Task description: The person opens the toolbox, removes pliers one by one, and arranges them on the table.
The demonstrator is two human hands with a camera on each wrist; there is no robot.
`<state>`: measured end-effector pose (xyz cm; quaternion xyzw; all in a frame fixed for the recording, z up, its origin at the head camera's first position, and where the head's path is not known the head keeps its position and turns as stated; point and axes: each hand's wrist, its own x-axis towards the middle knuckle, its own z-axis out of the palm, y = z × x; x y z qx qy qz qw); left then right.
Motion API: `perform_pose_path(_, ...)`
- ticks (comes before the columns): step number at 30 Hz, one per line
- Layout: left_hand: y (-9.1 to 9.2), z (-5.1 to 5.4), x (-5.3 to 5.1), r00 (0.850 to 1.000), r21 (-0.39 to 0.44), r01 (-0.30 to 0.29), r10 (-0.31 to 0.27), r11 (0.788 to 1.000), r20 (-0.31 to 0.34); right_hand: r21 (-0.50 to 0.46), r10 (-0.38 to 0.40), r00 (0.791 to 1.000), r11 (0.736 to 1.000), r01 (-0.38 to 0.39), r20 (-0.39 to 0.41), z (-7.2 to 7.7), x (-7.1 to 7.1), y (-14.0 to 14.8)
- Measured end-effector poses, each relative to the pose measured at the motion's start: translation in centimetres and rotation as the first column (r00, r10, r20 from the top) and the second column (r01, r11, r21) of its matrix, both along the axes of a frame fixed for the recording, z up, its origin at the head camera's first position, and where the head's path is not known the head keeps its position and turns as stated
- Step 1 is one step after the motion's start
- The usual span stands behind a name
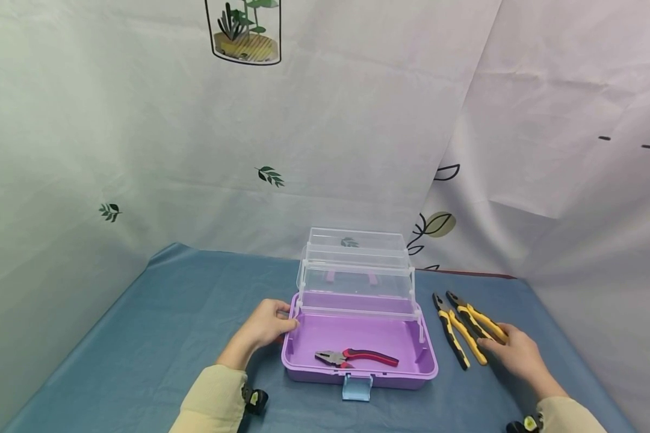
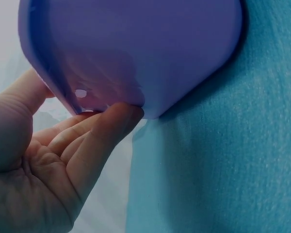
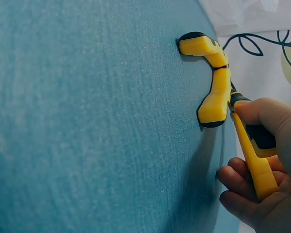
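In the head view my left hand (image 1: 265, 325) grips the left wall of a purple plastic toolbox (image 1: 325, 331). The thumb lies at the rim, with the fingers against the outer side in the left wrist view. Inside the toolbox lie combination pliers with red and black handles (image 1: 374, 356). My right hand (image 1: 520, 355) holds a pair of pliers with yellow and black handles (image 3: 262, 177), the thumb on one handle and the fingers around the other. Just left of it, similar yellow-and-black pliers (image 1: 468, 341) lie on the cloth, their handles spread.
The toolbox's clear lid and trays (image 1: 357, 255) stand raised at its back. A light blue latch (image 1: 356, 388) hangs down at its front. Blue cloth (image 1: 157, 349) covers the table, and a pale printed curtain (image 1: 330, 132) rises behind and at both sides.
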<state>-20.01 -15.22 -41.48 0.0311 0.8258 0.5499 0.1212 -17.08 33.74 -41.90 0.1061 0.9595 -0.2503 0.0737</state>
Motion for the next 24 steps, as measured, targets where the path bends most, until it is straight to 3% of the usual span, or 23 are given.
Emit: perform_pose_path(24, 0.05, -0.10, -0.04, 1.000, -0.006, -0.004, 0.004, 1.000, -0.013, 0.062, -0.005, 0.999, 0.998, 0.003, 0.031, 0.29, -0.19, -0.73)
